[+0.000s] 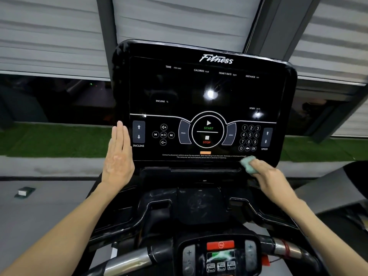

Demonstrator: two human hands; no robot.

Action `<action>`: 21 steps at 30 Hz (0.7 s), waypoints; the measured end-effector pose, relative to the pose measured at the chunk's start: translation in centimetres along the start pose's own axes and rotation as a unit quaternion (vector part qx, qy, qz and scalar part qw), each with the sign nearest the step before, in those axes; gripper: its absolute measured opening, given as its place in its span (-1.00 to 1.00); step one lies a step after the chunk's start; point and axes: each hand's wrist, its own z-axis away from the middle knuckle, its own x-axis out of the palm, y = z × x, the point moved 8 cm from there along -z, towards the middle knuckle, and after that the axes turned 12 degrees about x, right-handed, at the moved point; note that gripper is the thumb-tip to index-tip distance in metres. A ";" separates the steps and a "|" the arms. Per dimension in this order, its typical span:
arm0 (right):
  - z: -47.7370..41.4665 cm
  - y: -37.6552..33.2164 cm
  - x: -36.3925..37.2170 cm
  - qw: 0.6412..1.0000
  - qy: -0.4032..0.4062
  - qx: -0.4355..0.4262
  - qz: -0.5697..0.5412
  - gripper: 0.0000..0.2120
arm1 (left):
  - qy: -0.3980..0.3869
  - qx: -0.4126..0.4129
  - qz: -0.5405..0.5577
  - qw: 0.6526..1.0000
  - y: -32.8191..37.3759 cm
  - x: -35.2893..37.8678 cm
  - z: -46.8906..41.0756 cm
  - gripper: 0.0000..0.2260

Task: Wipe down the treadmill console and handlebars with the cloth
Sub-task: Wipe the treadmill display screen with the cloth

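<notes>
Right hand [266, 176]: clenched green cloth [248, 164] against treadmill console [209, 86] lower-right edge, wiping.
Left hand [117, 156]: flat, empty, at console's left edge, likely steadying.

That console [179, 86] you're at is glossy black and mirror-smooth, throwing back bright light spots. Your cloth [248, 165] looks soft and a bit fuzzy, matt pale green. The tray [199, 202] nearer you is duller black plastic, scuffed, with whitish smears. The handlebars [127, 263] at the near edge have shiny bare metal sections between black grips. The control pad [221, 257] between them is glossy plastic with streaky residue. The far blinds [49, 36] look matt grey.
</notes>
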 end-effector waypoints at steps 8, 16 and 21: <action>0.3 -8.3 3.7 0.992 0.004 -0.121 -0.026 -0.56 | -0.025 0.001 -0.010 1.000 0.0 -0.3 -0.1 -0.31; 1.1 2.2 -1.4 0.990 0.053 0.107 0.070 -0.67 | -0.020 0.000 0.000 1.000 0.0 -0.2 0.0 -0.30; 1.2 1.3 -1.0 0.991 0.065 0.112 0.041 -0.76 | -0.017 0.000 -0.002 1.000 0.0 -0.2 0.1 -0.30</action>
